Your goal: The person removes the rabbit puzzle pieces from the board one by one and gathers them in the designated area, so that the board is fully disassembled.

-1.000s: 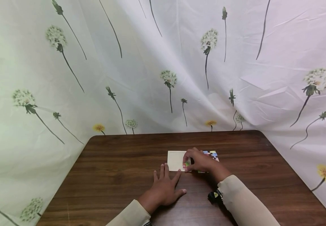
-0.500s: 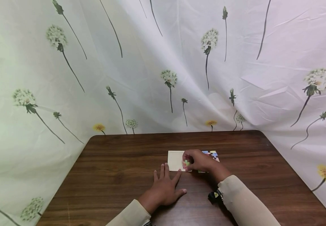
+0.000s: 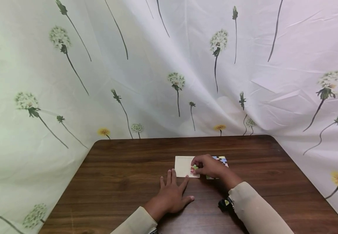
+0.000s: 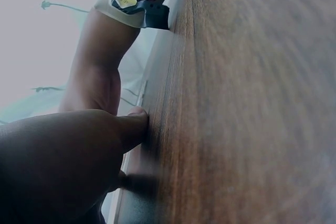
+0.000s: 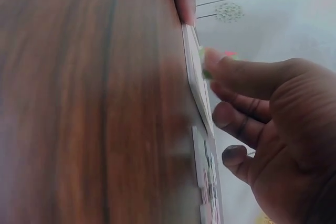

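Observation:
A small pale rectangular puzzle board [image 3: 182, 165] lies on the brown wooden table. My right hand [image 3: 211, 167] is over the board's right part and pinches a small green and pink jigsaw piece [image 3: 193, 169] between thumb and fingers. In the right wrist view that piece [image 5: 206, 66] is held on edge just above the board. My left hand [image 3: 171, 196] rests on the table with fingers spread, its fingertips at the board's near left edge. Beside the board on the right are several joined jigsaw pieces [image 3: 223, 160], partly hidden by my right hand.
The wooden table [image 3: 122, 182] has rounded far corners. Behind and beside it hangs a white cloth [image 3: 151, 97] printed with dandelions. A black wrist strap device [image 3: 224, 204] sits at my right cuff.
My right hand has turned the jigsaw piece slightly and stays over the board's right part. My left hand keeps its place. The whole view has shifted very slightly.

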The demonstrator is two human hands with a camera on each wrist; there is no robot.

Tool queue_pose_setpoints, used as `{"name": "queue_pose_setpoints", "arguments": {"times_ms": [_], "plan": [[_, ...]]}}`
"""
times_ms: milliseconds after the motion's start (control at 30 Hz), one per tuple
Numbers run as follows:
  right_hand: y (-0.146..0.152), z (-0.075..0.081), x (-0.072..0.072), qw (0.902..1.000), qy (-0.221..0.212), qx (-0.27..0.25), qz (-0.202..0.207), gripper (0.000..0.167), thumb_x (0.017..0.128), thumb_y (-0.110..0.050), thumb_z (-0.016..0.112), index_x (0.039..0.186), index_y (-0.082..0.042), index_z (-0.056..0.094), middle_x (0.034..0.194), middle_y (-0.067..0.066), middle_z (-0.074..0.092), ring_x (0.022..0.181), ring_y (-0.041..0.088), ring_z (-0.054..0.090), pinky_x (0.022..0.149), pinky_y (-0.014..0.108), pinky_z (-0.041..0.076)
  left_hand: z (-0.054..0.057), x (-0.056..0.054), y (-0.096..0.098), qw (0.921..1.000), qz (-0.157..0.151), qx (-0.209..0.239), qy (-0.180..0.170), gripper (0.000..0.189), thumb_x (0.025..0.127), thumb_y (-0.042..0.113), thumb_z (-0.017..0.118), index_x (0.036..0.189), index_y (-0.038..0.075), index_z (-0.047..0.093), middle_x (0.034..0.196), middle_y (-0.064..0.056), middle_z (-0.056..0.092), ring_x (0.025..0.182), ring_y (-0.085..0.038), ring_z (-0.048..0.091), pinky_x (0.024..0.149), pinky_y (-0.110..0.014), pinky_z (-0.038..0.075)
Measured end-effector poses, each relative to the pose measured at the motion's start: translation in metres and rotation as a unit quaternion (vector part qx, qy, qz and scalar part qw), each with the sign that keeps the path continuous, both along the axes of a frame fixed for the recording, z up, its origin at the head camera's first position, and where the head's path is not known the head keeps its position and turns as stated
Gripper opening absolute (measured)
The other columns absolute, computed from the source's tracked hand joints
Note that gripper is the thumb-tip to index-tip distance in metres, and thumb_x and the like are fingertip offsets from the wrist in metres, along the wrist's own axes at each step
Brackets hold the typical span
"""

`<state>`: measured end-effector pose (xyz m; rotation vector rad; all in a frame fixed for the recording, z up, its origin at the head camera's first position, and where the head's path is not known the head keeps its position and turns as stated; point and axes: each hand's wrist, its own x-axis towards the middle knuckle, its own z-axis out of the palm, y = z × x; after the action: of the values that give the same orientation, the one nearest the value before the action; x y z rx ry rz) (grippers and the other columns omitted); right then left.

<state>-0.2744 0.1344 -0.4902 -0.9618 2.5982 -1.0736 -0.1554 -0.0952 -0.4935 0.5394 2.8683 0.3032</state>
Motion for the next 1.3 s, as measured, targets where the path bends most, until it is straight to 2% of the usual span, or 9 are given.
{"name": "queue_pose_setpoints", "arguments": {"times_ms": [100,267,400,533,667,833,1067,1300], "plan": [[0.006,0.002,0.002,0.9999,-0.002,-0.010,-0.011,0.019,0.095,-0.015,0.087,0.109,-0.017,0.074,0.091,-0.005,0.068,0.082,0.006,0.060,0.075,0.027,0.053,-0.001,0.000,0.001,1.0000,0.001,-0.002,0.000,0.084,0.104,0.076,0.051,0.173,0.031,0.035,0.177,-0.039,0.014,0.168,-0.056,0.012,0.127,-0.080,0.017],[0.018,0.006,0.006,0.9995,-0.011,-0.020,-0.023,0.016,0.094,-0.016,0.088,0.105,-0.016,0.076,0.087,-0.006,0.070,0.078,0.007,0.062,0.070,0.027,0.053,0.000,0.000,0.002,1.0000,0.003,-0.003,-0.002,0.084,0.104,0.075,0.051,0.173,0.031,0.035,0.177,-0.039,0.014,0.168,-0.056,0.012,0.128,-0.079,0.017],[0.031,0.008,0.010,0.9994,0.001,-0.023,-0.026,0.021,0.097,-0.017,0.085,0.116,-0.009,0.081,0.088,-0.007,0.070,0.078,0.004,0.059,0.070,0.025,0.051,0.000,-0.001,0.002,0.9999,0.003,-0.002,-0.011,0.083,0.105,0.075,0.051,0.173,0.031,0.033,0.178,-0.038,0.012,0.168,-0.056,0.010,0.128,-0.079,0.016],[0.045,0.008,0.013,0.9993,0.010,-0.028,-0.024,0.032,0.098,-0.017,0.083,0.127,-0.004,0.076,0.086,-0.005,0.070,0.073,0.004,0.059,0.066,0.026,0.051,-0.001,-0.001,0.002,0.9999,0.002,-0.001,-0.012,0.083,0.105,0.074,0.051,0.174,0.031,0.033,0.177,-0.039,0.011,0.168,-0.056,0.010,0.128,-0.080,0.015],[0.059,0.005,0.015,0.9987,0.001,-0.038,-0.034,0.031,0.097,-0.015,0.084,0.120,-0.004,0.067,0.085,-0.004,0.070,0.074,0.005,0.060,0.067,0.026,0.052,-0.001,0.001,0.003,1.0000,0.002,0.002,-0.003,0.084,0.104,0.074,0.053,0.173,0.029,0.035,0.176,-0.040,0.014,0.167,-0.058,0.012,0.127,-0.081,0.017],[0.077,0.005,0.019,0.9974,0.002,-0.048,-0.053,0.020,0.096,-0.010,0.085,0.107,-0.007,0.069,0.089,0.000,0.072,0.078,0.005,0.064,0.067,0.027,0.054,0.001,0.001,0.003,1.0000,0.005,0.003,-0.004,0.084,0.104,0.073,0.053,0.173,0.030,0.034,0.177,-0.039,0.013,0.167,-0.057,0.011,0.127,-0.081,0.016],[0.098,0.003,0.022,0.9974,-0.004,-0.036,-0.063,0.016,0.097,-0.010,0.083,0.108,-0.005,0.073,0.094,0.001,0.072,0.083,0.003,0.064,0.071,0.026,0.055,0.003,0.001,0.002,0.9999,0.009,-0.004,-0.007,0.084,0.104,0.075,0.053,0.173,0.031,0.034,0.178,-0.037,0.013,0.168,-0.055,0.012,0.128,-0.079,0.016],[0.120,0.004,0.027,0.9936,-0.021,-0.030,-0.107,0.012,0.098,-0.011,0.082,0.107,-0.008,0.074,0.090,0.000,0.070,0.079,0.008,0.062,0.068,0.026,0.053,0.003,0.001,0.002,0.9999,0.009,-0.004,-0.012,0.085,0.104,0.076,0.051,0.174,0.032,0.032,0.178,-0.037,0.011,0.168,-0.055,0.010,0.128,-0.079,0.016]]}}
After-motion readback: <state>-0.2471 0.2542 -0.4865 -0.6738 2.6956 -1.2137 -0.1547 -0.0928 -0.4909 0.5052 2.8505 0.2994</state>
